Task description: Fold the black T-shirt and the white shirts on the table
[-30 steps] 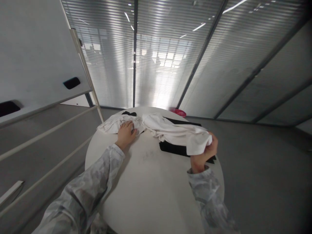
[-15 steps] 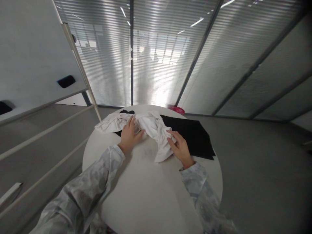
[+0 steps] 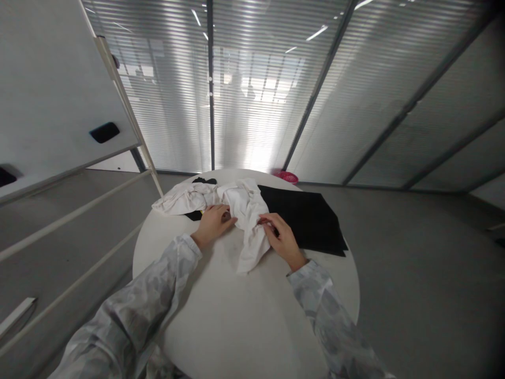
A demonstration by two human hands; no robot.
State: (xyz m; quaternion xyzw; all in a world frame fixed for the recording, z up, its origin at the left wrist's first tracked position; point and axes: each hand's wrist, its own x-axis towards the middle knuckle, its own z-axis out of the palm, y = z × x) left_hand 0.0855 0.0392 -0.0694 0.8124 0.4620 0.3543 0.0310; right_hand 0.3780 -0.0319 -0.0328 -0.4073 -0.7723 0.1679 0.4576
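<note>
A crumpled white garment (image 3: pixel 240 210) lies across the far half of a round white table (image 3: pixel 244 310). My left hand (image 3: pixel 213 223) rests on the table at the garment's left-middle part, its fingers curled into the cloth. My right hand (image 3: pixel 278 237) pinches a fold of the same garment near its middle, thumb and fingers closed on the fabric. A flat black cloth (image 3: pixel 307 216) lies spread on the table to the right, partly under the white garment.
A whiteboard on a white stand (image 3: pixel 59 105) leans at the left. Glass walls with blinds (image 3: pixel 276 95) stand behind the table. A pink basket (image 3: pixel 287 177) sits on the grey floor beyond the table's far edge. A small black piece (image 3: pixel 204 180) shows behind the garment.
My right hand carried the garment's right end leftward across the black cloth and now pinches it near the middle. The black cloth is uncovered. My left hand stayed on the garment.
</note>
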